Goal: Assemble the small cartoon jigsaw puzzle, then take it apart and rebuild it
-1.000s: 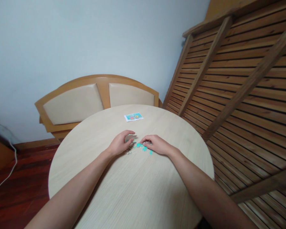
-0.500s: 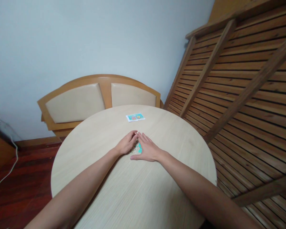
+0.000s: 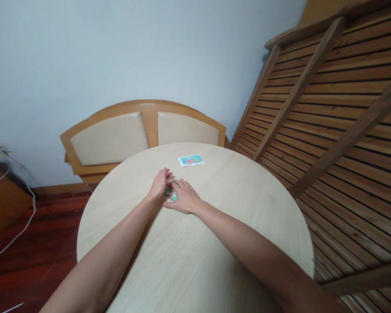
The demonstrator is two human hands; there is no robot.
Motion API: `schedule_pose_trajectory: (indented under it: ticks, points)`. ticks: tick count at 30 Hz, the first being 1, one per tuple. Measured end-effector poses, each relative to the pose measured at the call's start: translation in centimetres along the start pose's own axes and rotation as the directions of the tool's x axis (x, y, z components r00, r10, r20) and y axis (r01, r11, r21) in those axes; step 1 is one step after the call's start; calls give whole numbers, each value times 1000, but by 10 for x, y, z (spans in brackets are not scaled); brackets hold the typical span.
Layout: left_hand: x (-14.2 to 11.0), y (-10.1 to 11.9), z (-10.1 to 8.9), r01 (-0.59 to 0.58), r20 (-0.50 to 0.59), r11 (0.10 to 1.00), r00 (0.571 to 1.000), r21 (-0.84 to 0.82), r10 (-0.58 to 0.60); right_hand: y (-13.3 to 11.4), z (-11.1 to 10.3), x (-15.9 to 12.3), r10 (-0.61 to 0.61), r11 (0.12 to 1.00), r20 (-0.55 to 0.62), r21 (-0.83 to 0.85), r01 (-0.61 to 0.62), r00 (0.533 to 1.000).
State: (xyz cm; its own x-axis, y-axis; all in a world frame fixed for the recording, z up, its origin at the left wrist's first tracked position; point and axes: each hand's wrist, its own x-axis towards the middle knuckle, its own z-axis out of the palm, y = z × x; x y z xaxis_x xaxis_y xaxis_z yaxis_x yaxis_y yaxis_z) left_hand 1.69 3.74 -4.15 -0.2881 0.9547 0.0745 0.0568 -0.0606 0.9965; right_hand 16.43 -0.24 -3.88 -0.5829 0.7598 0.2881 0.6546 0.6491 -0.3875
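Note:
A small heap of jigsaw puzzle pieces (image 3: 171, 195), pale and turquoise, lies on the round wooden table (image 3: 234, 187). My right hand (image 3: 182, 196) curves round the heap's right side, its thumb apart from the fingers and low to the tabletop. On the other side my left hand (image 3: 159, 184) stands on edge like a wall, fingers extended and slightly bent. Between them the two hands enclose the heap and hide part of it. Farther back on the table lies a picture card (image 3: 191, 161) with a turquoise cartoon print and a white border.
Behind the table stands a headboard (image 3: 153, 126) with cream panels, against a pale wall. A slatted wooden frame (image 3: 313, 121) leans on the right. At the left, a white cable (image 3: 32, 208) hangs to the dark red floor (image 3: 48, 234).
Both hands have moved left across the tabletop, with the puzzle pieces between them. My left hand has turned more upright. The view has swung slightly left.

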Motion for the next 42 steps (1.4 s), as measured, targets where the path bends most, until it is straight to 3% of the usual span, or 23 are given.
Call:
schedule_pose_trajectory:
  ticks: [6,10,13,15,18,20,23,25,31,35,38,40,42]
  points:
    - [33,4,-67,88,-158,990,985,113,-69,-20,32,65,5,999,-86,54,-1,996]
    - [41,1,-88,60,-170,982,985,180,-29,-22,47,103,-72,985,-84,153,85,994]
    - [47,0,-93,31,-142,980,990,194,-4,-17,51,114,-182,929,-134,302,215,974]
    - [50,0,-95,10,-135,983,991,182,15,-14,50,112,-166,914,-188,338,223,968]
    - [52,-1,-96,-13,-146,986,989,169,38,-14,44,97,-1,965,-178,259,48,984]
    - [49,-1,-94,-12,-132,986,991,166,34,-18,41,85,81,983,-82,173,-66,993]
    - [41,-1,-86,-2,-50,990,999,140,9,-26,40,72,114,991,56,70,-118,992]
    - [37,-1,-82,-5,16,994,1000,112,4,-31,41,70,132,990,75,34,-135,988]
    - [38,1,-90,-15,-62,983,998,183,27,-29,46,83,13,998,-36,57,-11,999]
    - [39,5,-95,35,35,993,999,111,-39,-13,48,92,-50,990,-115,124,65,992]
    - [38,6,-96,33,63,996,997,82,-39,-3,49,95,-43,978,-149,195,72,988]
    - [38,6,-97,-5,34,993,999,120,0,2,50,97,-15,966,-167,252,57,986]
    - [35,4,-97,-45,73,984,997,173,33,6,49,97,27,950,-193,309,35,981]
